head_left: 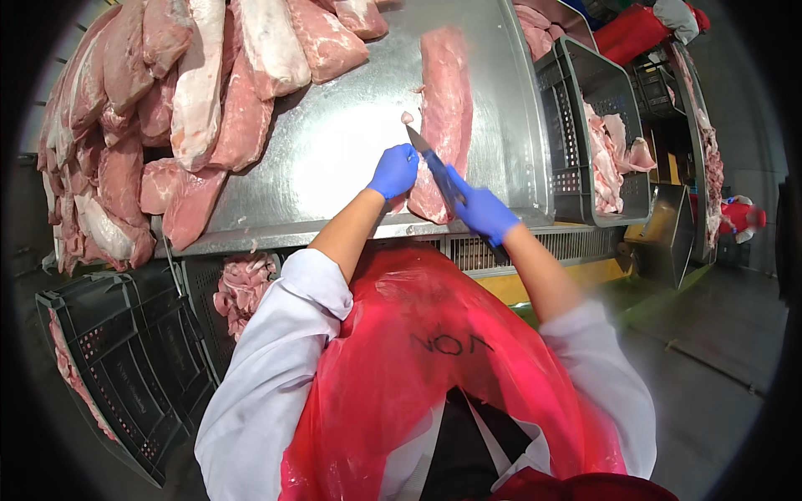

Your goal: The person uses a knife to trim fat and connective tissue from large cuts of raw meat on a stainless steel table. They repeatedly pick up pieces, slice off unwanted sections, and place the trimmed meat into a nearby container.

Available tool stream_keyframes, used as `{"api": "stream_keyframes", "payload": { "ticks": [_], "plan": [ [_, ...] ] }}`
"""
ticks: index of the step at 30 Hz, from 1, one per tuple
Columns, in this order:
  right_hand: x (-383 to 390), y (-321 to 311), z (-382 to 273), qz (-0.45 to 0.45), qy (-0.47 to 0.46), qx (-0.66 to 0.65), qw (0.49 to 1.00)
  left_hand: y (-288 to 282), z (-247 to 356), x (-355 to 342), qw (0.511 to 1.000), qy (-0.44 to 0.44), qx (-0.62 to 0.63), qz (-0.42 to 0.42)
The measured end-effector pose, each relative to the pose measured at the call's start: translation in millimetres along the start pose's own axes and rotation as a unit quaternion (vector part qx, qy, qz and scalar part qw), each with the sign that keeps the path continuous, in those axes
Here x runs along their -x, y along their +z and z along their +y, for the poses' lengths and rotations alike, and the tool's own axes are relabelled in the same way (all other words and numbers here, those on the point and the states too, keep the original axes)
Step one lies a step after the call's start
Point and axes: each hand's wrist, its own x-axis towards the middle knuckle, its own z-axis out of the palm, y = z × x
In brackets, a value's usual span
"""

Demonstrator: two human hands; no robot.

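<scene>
Pink meat pile (242,108) heaped on left of the steel counter (326,138), some of it hanging by the edge above dark crates. Risk there: low pieces slide off if the stack gets bumped or pulled. Trimmings (241,288) in a crate below.

Left hand (394,172), blue glove: fingers curled in tight, can't tell if anything's pinched inside. Sits at the left edge of the long meat piece (444,100); contact unclear. Small scrap (407,118) just off the knife tip.

Knife (428,157) lies slantwise over the near half of that piece, tip up-left, right beside the left hand. Main worry: glove or finger nick, caused by a slip on wet meat or the left hand drifting in.

Right hand (486,215): wrapped firmly round the handle. Greasy glove could let it twist, I'd guess.

Far right: dark crate (571,108) with pale offcuts (606,159).
</scene>
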Motion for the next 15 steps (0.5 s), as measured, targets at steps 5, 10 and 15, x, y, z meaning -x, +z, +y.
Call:
{"api": "stream_keyframes", "payload": {
  "ticks": [5,10,15],
  "plan": [
    [20,6,16,0.002,-0.041,-0.013,0.999,-3,9,3,1.0,0.0,0.025,-0.01],
    [-22,11,-5,-0.001,-0.039,-0.021,0.999,-12,8,2,0.999,0.038,0.025,0.0],
    [41,33,27,-0.011,-0.074,0.01,0.997,-21,6,14,0.991,-0.043,0.126,0.01]
  ]
}}
